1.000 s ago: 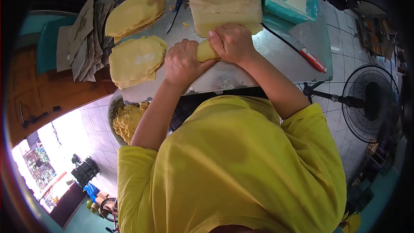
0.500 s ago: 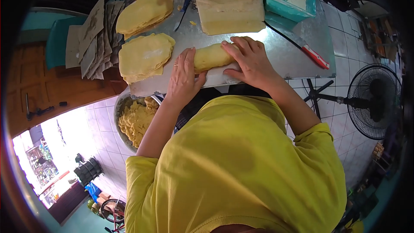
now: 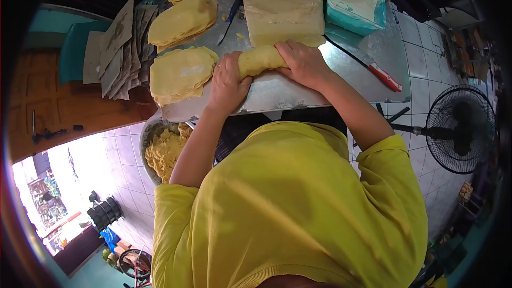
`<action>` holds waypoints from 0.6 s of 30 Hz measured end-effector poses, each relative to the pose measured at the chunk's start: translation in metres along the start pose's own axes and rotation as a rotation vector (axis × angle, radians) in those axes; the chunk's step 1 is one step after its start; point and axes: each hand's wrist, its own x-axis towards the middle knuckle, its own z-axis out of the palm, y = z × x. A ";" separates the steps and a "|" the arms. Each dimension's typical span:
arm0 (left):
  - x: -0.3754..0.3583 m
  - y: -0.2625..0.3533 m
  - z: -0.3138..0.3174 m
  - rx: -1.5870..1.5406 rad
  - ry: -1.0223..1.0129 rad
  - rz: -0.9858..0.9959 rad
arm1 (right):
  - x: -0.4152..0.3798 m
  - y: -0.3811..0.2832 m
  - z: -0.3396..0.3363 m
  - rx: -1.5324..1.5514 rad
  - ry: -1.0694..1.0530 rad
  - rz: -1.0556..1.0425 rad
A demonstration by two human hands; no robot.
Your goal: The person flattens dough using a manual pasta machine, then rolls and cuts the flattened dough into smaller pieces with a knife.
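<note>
A thick roll of yellow dough [image 3: 260,60] lies across the metal table near its front edge, bent into a slight arch. My left hand [image 3: 228,81] is wrapped round its left end, and my right hand [image 3: 305,65] grips the right end, fingers over the top. Both palms hide the ends of the roll. Left of my left hand is a stack of flat yellow dough sheets [image 3: 181,74] with a floury patch on top. Just beyond the roll sits a pale, flour-dusted board [image 3: 284,8].
More dough stacks [image 3: 182,21] line the table's left side. A red-handled knife [image 3: 385,76], a dark-handled blade [image 3: 232,13] and a teal tub of flour [image 3: 356,2] are on the table. Below left is a basin of dough [image 3: 165,152]; a fan [image 3: 460,128] stands at right.
Both hands have moved slightly away from my body with the dough roll. The right hand's fingers have closed round its end, and the roll now bows in the middle.
</note>
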 end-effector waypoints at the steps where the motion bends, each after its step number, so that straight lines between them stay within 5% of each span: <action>1: 0.001 -0.001 -0.004 -0.059 -0.063 -0.046 | 0.000 0.000 -0.001 0.019 -0.008 0.008; 3: 0.004 0.000 -0.020 -0.111 -0.126 -0.081 | 0.000 -0.006 -0.011 0.038 -0.005 0.019; 9: 0.007 0.014 -0.058 -0.410 -0.615 -0.430 | -0.006 -0.015 -0.033 0.362 -0.548 0.268; 11: 0.002 0.007 -0.043 -0.151 -0.357 -0.106 | -0.011 -0.013 -0.023 0.059 -0.137 -0.027; 14: 0.004 0.016 -0.036 -0.052 -0.172 0.112 | -0.011 -0.027 -0.029 0.198 0.060 0.054; 18: 0.012 0.052 -0.017 0.258 -0.177 0.127 | -0.002 -0.045 -0.001 0.230 0.332 0.036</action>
